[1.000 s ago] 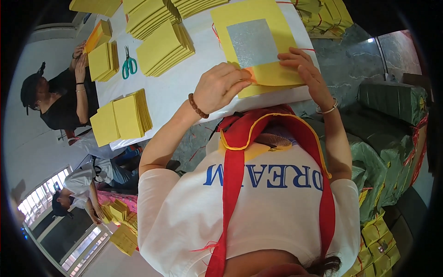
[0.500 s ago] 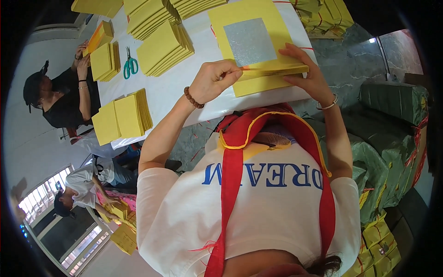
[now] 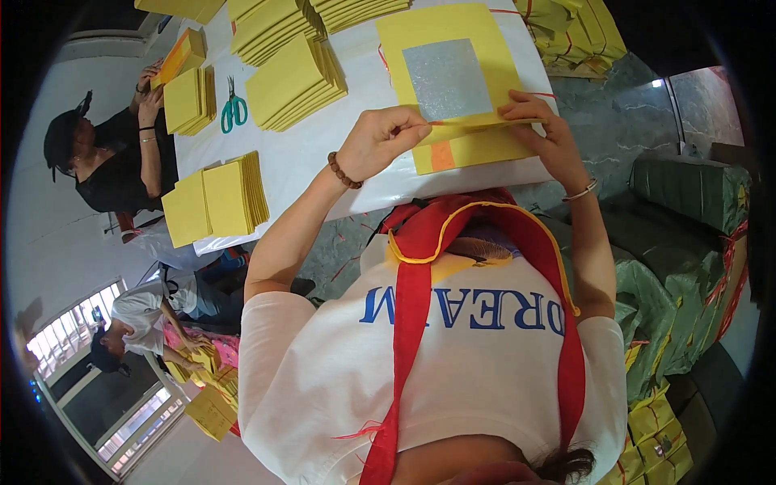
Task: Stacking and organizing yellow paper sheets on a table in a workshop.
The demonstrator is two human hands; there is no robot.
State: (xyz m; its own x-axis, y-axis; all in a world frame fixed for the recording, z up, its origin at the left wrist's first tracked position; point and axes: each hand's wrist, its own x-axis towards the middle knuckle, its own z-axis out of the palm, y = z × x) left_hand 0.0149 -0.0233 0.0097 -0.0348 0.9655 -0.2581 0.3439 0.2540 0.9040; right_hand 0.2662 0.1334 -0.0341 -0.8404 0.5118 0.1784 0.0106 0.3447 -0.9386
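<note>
On the table's near edge lies yellow paper (image 3: 505, 65) with a silvery square (image 3: 446, 78) on it. A narrow folded strip (image 3: 477, 128) stands raised across its near part. My left hand (image 3: 383, 141) pinches the left end of this fold between thumb and fingers. Around the right end my right hand (image 3: 548, 137) is closed, thumb beneath and fingers on top. Nearer to me, a flat yellow part shows an orange patch (image 3: 441, 155). How many sheets are in the fold cannot be made out.
Stacks of folded yellow paper (image 3: 295, 85) and a pair of green-handled scissors (image 3: 234, 111) lie on the white-covered table (image 3: 364, 81). A person in black (image 3: 109, 158) handles paper at the left; another person (image 3: 145, 319) works beyond. Green wrapped bundles (image 3: 655, 299) stand at right.
The orange patch has come into view on the near part, and the fold looks thinner. My right hand's fingers have drawn in around its end. My left hand keeps its pinch.
</note>
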